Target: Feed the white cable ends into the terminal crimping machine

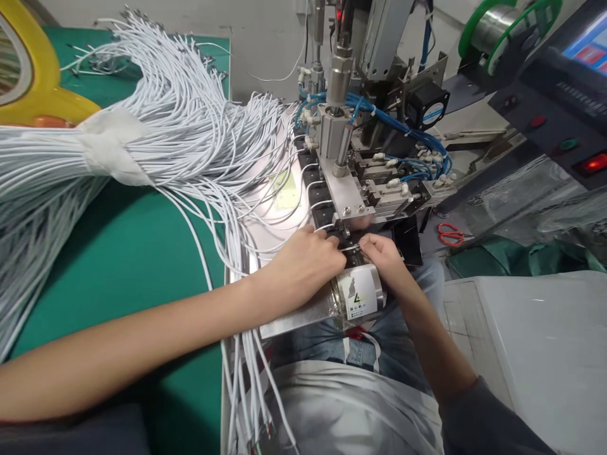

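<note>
My left hand point(308, 262) is closed at the front of the machine's fixture, its fingers curled down around a white cable point(349, 248). The cable's short end runs from under those fingers toward my right hand point(382, 253). Thumb and forefinger of that right hand pinch together at the cable's tip, where the tiny end is hard to make out. Behind my hands, several white cables lie across the black fixture blocks point(318, 193), their ends pointing under the metal press head point(342, 183). Below my fingers sits a metal part with a white warning label point(361, 294).
A large bundle of white cables point(190, 126), tied with a white wrap point(114, 148), covers much of the green mat point(137, 253). A yellow-framed object point(47, 101) stands at left. Right are a solder wire spool point(502, 31), control box point(559, 107) and red-handled scissors point(450, 234).
</note>
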Motion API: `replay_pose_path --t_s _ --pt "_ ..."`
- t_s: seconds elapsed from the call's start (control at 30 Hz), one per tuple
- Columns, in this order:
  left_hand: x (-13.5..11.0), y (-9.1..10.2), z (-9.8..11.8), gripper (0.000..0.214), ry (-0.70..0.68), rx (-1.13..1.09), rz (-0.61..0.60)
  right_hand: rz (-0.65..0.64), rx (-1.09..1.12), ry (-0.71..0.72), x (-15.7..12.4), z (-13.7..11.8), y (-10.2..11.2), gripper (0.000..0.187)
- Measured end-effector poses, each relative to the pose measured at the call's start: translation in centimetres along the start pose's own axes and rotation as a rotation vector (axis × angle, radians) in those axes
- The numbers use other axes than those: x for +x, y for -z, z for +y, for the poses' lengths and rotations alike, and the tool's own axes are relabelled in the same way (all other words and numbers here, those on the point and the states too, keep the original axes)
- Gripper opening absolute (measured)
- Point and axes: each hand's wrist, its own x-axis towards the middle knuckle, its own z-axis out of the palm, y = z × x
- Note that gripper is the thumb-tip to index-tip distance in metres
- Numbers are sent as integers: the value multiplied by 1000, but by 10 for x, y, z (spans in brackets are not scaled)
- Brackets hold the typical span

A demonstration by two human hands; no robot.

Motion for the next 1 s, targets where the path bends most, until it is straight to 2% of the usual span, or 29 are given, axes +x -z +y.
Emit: replay_pose_path --t_s 0.07,0.13,0.2,0.23,0.27,0.3,0.33,0.37,0.4,0.43,0.5,0.57,0.63,0.83,0.93,1.0 --pt "-2 2 2 18 58 -19 -12 194 -85 100 -10 -3 0 24" --pt "-3 1 2 20 109 -29 -12 495 -67 253 -32 -8 -7 22" --pt "-3 -3 2 23 170 -25 -3 789 57 462 -65 -14 -22 23" --pt "-4 -5 1 25 202 -23 9 818 89 545 -82 -17 -31 24" --pt "-4 -7 1 27 229 -21 21 765 70 586 -98 -18 -41 22" --pt "-4 -9 1 28 248 -22 36 560 -36 513 -113 -19 -51 15" --pt "-4 -10 0 29 261 -21 49 289 -143 397 -124 -18 -62 8" --pt "-5 -11 0 29 266 -21 58 51 -182 284 -131 -16 -73 7" --pt "-5 -12 0 30 265 -19 66 -132 -175 165 -136 -14 -83 10" --pt "-5 -13 0 30 263 -17 70 -276 -120 48 -137 -10 -93 16" --pt "-5 -14 -1 30 256 -16 83 -426 101 -173 -134 -3 -108 33" --pt "-4 -15 -1 30 255 -23 102 -489 341 -360 -130 3 -118 41" --pt "-4 -16 -2 31 258 -39 116 -514 499 -475 -129 5 -123 40" --pt "-3 -17 -3 31 258 -36 127 -457 619 -658 -134 -1 -135 40" --pt "-4 -19 -3 30 249 -9 147 -434 502 -607 -134 -3 -139 37" --pt "-4 -19 -3 29 246 -10 147 -402 321 -460 -134 -6 -139 35"
